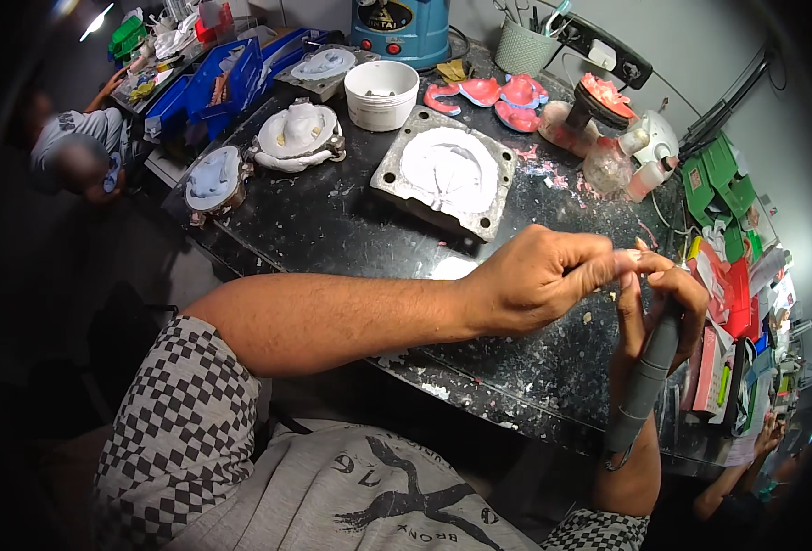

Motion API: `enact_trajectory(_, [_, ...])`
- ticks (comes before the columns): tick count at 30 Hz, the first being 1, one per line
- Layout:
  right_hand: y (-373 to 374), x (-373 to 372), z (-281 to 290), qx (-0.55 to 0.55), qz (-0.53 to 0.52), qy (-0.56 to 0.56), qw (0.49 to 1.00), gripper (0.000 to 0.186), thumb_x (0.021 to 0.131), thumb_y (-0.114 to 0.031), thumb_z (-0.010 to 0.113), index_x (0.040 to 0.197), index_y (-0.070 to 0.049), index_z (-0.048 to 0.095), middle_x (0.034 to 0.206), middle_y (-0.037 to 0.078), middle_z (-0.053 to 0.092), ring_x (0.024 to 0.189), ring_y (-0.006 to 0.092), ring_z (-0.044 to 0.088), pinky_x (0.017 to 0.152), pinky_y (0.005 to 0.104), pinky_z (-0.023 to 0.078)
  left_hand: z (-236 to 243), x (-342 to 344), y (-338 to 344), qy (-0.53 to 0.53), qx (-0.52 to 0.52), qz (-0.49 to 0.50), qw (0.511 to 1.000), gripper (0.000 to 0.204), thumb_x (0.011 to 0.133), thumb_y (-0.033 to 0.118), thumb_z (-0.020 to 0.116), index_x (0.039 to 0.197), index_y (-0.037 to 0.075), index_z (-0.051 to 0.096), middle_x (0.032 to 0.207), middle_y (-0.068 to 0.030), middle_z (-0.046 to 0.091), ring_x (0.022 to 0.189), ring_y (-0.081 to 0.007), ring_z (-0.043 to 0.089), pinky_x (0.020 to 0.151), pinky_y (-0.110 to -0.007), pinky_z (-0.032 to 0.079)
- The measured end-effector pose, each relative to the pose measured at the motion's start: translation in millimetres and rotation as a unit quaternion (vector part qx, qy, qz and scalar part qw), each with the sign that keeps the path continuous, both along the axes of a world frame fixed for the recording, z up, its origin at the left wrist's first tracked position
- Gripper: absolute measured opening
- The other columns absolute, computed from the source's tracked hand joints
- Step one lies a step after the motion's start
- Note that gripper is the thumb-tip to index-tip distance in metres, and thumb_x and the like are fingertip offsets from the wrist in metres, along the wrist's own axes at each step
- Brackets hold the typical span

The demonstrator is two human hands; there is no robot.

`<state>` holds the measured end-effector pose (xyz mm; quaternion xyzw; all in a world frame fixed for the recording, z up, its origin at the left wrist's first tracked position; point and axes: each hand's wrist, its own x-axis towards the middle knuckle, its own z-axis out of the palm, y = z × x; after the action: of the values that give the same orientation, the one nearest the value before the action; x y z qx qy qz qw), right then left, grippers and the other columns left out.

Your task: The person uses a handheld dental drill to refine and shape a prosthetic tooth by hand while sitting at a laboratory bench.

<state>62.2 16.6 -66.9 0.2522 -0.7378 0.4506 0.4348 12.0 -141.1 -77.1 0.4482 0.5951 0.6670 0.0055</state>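
Note:
My left hand (539, 280) is closed, thumb and index finger pinched at my right hand's fingertips on a small thing I cannot make out. My right hand (681, 294) grips a dark grey cylindrical handpiece (644, 386) held at a slant, with a cord at its lower end. Behind my hands sits a square metal flask (392, 179) filled with white plaster (452, 165). To its left stand a round flask with white plaster (296, 133) and a smaller one with a blue-grey mould (211, 176).
Black worktop (314, 230) holds a white tub (381, 96), blue machine (398, 28), pink-and-blue moulded pieces (520, 92), tool cup (525, 46) and bottles (644, 174). Blue bins (222, 83) stand left, green (713, 184) and red bins (732, 294) right. A co-worker (80, 151) is at left; another's arms (736, 477) show lower right.

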Motion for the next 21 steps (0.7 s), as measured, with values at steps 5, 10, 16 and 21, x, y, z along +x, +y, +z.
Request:
enact_trajectory(5, [2, -2, 0, 0.028, -0.017, 0.022, 0.999, 0.028, 0.079, 0.01, 0.066, 0.098, -0.004, 0.049, 0.088, 0.015, 0.064, 0.084, 0.0236, 0.066, 0.09, 0.0504, 0.051, -5, -4, 9, -0.05, 0.048, 0.081, 0.994, 0.011, 0.097, 0.01, 0.048, 0.091, 0.001, 0.048, 0.067, -0.0003, 0.045, 0.067, -0.0083, 0.044, 0.062, -0.026, 0.041])
enact_trajectory(10, [-4, -5, -2, 0.041, -0.017, 0.038, 0.998, 0.029, 0.079, 0.013, 0.062, 0.1, -0.003, 0.048, 0.089, 0.016, 0.062, 0.084, 0.0251, 0.066, 0.092, 0.053, 0.05, 1, -2, -8, -0.043, -0.02, 0.053, 0.998, 0.006, 0.081, -0.001, 0.047, 0.079, 0.0, 0.053, 0.068, -0.0055, 0.053, 0.065, -0.0115, 0.05, 0.06, -0.029, 0.042])
enact_trajectory(16, [-6, 10, 5, 0.059, -0.058, 0.006, 0.997, 0.027, 0.085, 0.011, 0.058, 0.102, -0.005, 0.044, 0.09, 0.015, 0.062, 0.086, 0.0241, 0.063, 0.098, 0.0547, 0.045, 8, 3, -5, -0.032, 0.009, 0.053, 0.998, 0.031, 0.092, 0.031, 0.063, 0.084, 0.001, 0.059, 0.069, -0.0059, 0.055, 0.064, -0.0112, 0.052, 0.058, -0.029, 0.041])
enact_trajectory(21, [-10, 7, 6, 0.066, -0.045, -0.008, 0.997, 0.026, 0.086, 0.011, 0.057, 0.102, -0.005, 0.044, 0.093, 0.014, 0.061, 0.088, 0.0234, 0.062, 0.1, 0.0554, 0.042, 9, 5, -9, -0.027, 0.057, 0.037, 0.997, 0.024, 0.094, 0.025, 0.061, 0.092, 0.001, 0.058, 0.078, -0.0058, 0.061, 0.068, -0.0107, 0.055, 0.06, -0.027, 0.043])
